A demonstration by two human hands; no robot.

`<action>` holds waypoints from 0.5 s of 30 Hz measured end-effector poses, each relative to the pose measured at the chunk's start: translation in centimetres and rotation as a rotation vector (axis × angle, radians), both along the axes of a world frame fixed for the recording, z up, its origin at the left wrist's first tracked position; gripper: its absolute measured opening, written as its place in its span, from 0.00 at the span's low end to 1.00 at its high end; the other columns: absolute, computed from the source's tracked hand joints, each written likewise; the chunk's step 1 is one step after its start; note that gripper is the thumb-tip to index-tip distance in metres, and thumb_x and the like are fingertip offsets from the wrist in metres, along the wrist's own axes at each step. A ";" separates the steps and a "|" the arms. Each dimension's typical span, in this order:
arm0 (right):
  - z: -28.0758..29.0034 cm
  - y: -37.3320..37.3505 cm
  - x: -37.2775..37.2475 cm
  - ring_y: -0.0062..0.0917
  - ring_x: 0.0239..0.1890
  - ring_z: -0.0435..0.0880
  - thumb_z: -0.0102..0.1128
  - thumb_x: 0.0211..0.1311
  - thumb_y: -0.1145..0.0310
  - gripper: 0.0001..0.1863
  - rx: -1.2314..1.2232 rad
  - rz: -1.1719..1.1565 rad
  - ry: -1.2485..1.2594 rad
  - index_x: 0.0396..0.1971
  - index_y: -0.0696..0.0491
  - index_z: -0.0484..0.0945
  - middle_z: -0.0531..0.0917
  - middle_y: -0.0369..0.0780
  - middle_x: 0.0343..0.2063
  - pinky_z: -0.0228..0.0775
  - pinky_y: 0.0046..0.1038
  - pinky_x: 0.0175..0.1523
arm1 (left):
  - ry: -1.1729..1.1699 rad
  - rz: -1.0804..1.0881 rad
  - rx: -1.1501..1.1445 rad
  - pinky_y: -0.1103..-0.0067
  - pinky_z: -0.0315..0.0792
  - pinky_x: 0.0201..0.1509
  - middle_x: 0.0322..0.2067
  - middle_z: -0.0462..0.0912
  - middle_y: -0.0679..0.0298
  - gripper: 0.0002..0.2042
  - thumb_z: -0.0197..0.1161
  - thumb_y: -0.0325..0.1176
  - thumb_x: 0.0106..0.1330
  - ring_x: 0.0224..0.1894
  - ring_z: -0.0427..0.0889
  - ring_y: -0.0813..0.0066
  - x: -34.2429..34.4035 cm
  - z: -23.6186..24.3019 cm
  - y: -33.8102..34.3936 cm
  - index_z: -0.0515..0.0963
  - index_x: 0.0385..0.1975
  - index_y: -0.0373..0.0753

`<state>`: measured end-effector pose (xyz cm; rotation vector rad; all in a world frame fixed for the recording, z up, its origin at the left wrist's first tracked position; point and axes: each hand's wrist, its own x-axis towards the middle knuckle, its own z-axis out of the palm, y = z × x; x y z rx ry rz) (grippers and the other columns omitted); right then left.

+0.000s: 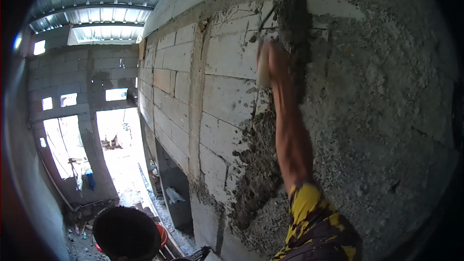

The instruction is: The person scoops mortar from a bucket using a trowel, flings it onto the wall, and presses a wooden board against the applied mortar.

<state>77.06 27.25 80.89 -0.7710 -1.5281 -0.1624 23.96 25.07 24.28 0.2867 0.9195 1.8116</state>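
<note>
My right hand (278,60) is raised against the wall, fingers closed round the pale handle of a trowel (263,70). Motion blurs the hand, and the trowel's blade is hard to make out. Wet grey mortar (292,17) lies in a thick, rough band on the wall just above and beside the hand. More mortar (261,150) clings in clumps lower down, left of my forearm. The bare pale blocks (227,94) start left of that band. My left hand is outside the picture.
A dark round container (126,234) stands out at lower left, with an orange bucket (163,236) partly behind it. Rough mortar coats the wall (377,116) at right. A doorway (175,183) opens low in the wall; rubble (79,229) litters the floor.
</note>
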 end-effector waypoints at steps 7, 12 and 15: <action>-55.7 -18.8 -7.4 0.26 0.29 0.80 0.58 0.57 0.58 0.13 -1.258 -0.169 0.298 0.34 0.53 0.77 0.80 0.38 0.27 0.71 0.34 0.36 | 0.747 -0.399 -0.360 0.66 0.76 0.41 0.42 0.77 0.50 0.28 0.61 0.31 0.53 0.41 0.77 0.57 2.9 -8.1 -9.1 0.66 0.56 0.35; -65.0 -32.2 -13.4 0.42 0.39 0.79 0.52 0.61 0.54 0.20 -1.501 -0.266 -0.114 0.43 0.56 0.75 0.80 0.47 0.36 0.70 0.43 0.42 | 0.557 -0.466 -0.310 0.75 0.73 0.39 0.36 0.78 0.59 0.24 0.54 0.24 0.49 0.37 0.76 0.68 8.0 -18.0 -13.3 0.71 0.51 0.34; -61.9 -32.9 -10.9 0.45 0.36 0.81 0.56 0.53 0.53 0.21 -1.505 -0.209 -0.454 0.39 0.55 0.76 0.81 0.47 0.31 0.71 0.42 0.41 | 0.445 -0.753 -0.243 0.74 0.72 0.50 0.45 0.76 0.52 0.32 0.54 0.24 0.49 0.45 0.77 0.58 15.8 -12.7 -16.2 0.62 0.60 0.34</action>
